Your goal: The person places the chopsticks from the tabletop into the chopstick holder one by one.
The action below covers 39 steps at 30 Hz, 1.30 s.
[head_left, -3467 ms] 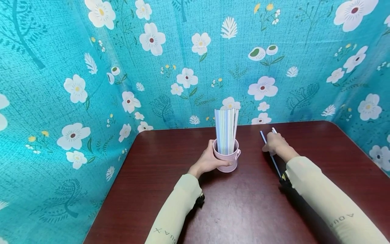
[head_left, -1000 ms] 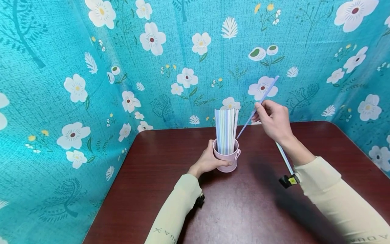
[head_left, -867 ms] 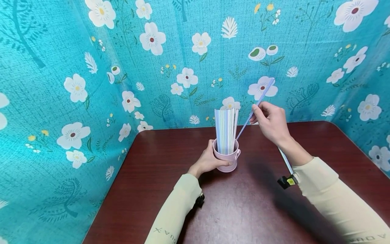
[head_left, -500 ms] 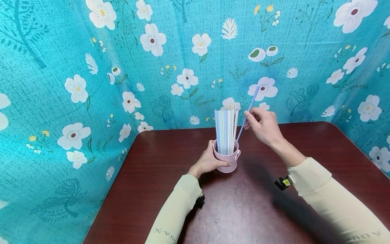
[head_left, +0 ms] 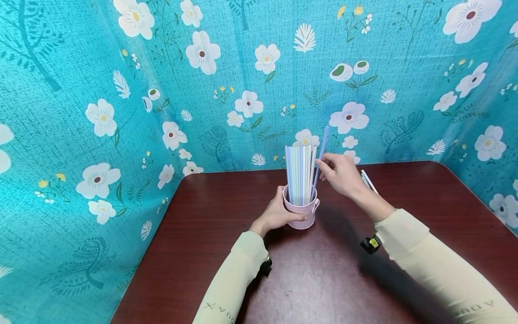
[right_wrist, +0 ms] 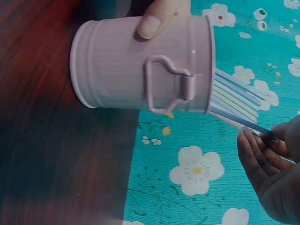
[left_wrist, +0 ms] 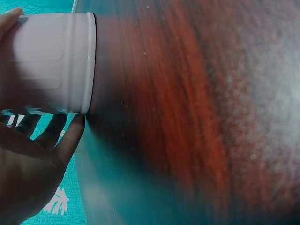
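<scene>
A small pink metal bucket (head_left: pixel 300 218) with a side handle (right_wrist: pixel 154 86) stands upright on the table. My left hand (head_left: pixel 277 213) grips it round its left side, thumb across the front. Several pale striped drinking straws (head_left: pixel 298 173) stand in it as a bundle. Between thumb and fingertips my right hand (head_left: pixel 341 173) pinches a blue-violet straw (head_left: pixel 325 141), its lower end inside the bucket's right rim and its upper end leaning slightly right. In the right wrist view the same pinched straw (right_wrist: pixel 248 124) runs into the bucket's mouth beside the bundle.
More straws (head_left: pixel 368 181) lie on the dark red wooden table (head_left: pixel 218 216) behind my right forearm, partly hidden by it. A turquoise flowered cloth (head_left: pixel 243 67) hangs behind the table and along its sides.
My right hand picked up the blue-violet straw from the table at right and carried it left, lowering its end into the bucket and tilting it more upright. The left hand has stayed put.
</scene>
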{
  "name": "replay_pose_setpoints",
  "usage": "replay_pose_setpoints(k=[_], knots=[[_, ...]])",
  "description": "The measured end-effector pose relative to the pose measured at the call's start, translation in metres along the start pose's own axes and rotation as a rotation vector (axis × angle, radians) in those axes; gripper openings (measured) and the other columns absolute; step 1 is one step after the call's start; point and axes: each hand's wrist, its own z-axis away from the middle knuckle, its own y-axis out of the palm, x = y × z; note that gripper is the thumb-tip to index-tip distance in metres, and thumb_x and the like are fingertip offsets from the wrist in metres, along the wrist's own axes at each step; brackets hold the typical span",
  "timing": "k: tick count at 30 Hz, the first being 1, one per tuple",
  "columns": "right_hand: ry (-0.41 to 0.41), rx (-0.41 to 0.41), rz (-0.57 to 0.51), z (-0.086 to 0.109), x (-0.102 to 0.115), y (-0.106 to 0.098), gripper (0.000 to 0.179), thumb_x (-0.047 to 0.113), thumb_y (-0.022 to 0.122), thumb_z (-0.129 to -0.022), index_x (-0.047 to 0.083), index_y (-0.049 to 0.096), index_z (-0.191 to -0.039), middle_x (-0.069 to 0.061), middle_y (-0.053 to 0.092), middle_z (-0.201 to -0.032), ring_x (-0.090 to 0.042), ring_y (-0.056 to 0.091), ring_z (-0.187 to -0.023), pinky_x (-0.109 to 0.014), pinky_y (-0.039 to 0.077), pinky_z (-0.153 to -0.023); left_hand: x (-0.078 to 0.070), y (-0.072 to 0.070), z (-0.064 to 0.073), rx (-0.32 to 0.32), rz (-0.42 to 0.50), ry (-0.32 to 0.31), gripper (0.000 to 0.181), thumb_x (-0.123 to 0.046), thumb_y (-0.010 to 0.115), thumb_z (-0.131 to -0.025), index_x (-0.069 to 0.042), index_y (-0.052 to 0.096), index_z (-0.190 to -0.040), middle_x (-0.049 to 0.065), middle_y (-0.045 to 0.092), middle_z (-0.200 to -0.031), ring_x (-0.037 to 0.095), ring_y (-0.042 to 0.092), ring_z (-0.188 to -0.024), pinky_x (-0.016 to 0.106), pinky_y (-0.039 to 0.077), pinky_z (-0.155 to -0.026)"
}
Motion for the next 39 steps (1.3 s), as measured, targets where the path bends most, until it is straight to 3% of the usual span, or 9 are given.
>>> replay_pose_setpoints(k=[8, 15, 20, 28, 39], knots=[[-0.012, 0.048, 0.054, 0.002, -0.009, 0.010, 0.026, 0.014, 0.062, -0.103, 0.004, 0.068, -0.080, 0.002, 0.062, -0.059, -0.013, 0.058, -0.053, -0.030, 0.043, -0.052, 0.001, 0.001, -0.001, 0.004, -0.006, 0.000, 0.101, -0.029, 0.097, -0.066, -0.022, 0.035, -0.145, -0.003, 0.057, -0.139, 0.014, 0.057, -0.121, 0.035, 0.043, -0.107], [0.022, 0.120, 0.058, 0.004, -0.009, 0.015, 0.027, 0.016, 0.061, -0.104, 0.005, 0.068, -0.080, -0.007, 0.066, -0.065, -0.015, 0.057, -0.054, -0.030, 0.041, -0.049, 0.002, 0.000, -0.003, 0.008, -0.013, -0.001, 0.100, -0.030, 0.096, -0.067, -0.022, 0.034, -0.145, -0.003, 0.056, -0.141, 0.014, 0.057, -0.123, 0.036, 0.043, -0.108], [0.060, 0.173, 0.071, 0.007, -0.010, 0.019, 0.025, 0.016, 0.061, -0.104, 0.004, 0.071, -0.084, -0.004, 0.062, -0.064, -0.015, 0.052, -0.053, -0.030, 0.040, -0.049, 0.002, 0.000, -0.003, 0.014, -0.004, -0.005, 0.100, -0.029, 0.096, -0.067, -0.023, 0.034, -0.145, -0.003, 0.056, -0.141, 0.013, 0.056, -0.123, 0.036, 0.043, -0.108], [0.060, 0.174, 0.086, 0.010, -0.012, 0.023, 0.027, 0.015, 0.063, -0.102, 0.005, 0.069, -0.078, 0.000, 0.054, -0.060, -0.015, 0.045, -0.054, -0.032, 0.037, -0.051, 0.002, 0.000, -0.003, 0.012, -0.008, -0.004, 0.100, -0.028, 0.096, -0.068, -0.022, 0.034, -0.146, -0.003, 0.056, -0.140, 0.013, 0.057, -0.122, 0.035, 0.043, -0.107], [0.075, 0.178, 0.069, 0.015, -0.016, 0.028, 0.021, 0.018, 0.065, -0.101, 0.007, 0.075, -0.087, 0.001, 0.057, -0.062, -0.016, 0.049, -0.055, -0.032, 0.040, -0.053, 0.001, 0.000, -0.002, 0.000, -0.010, 0.005, 0.099, -0.026, 0.097, -0.067, -0.023, 0.035, -0.144, -0.003, 0.058, -0.138, 0.014, 0.058, -0.120, 0.034, 0.043, -0.106]])
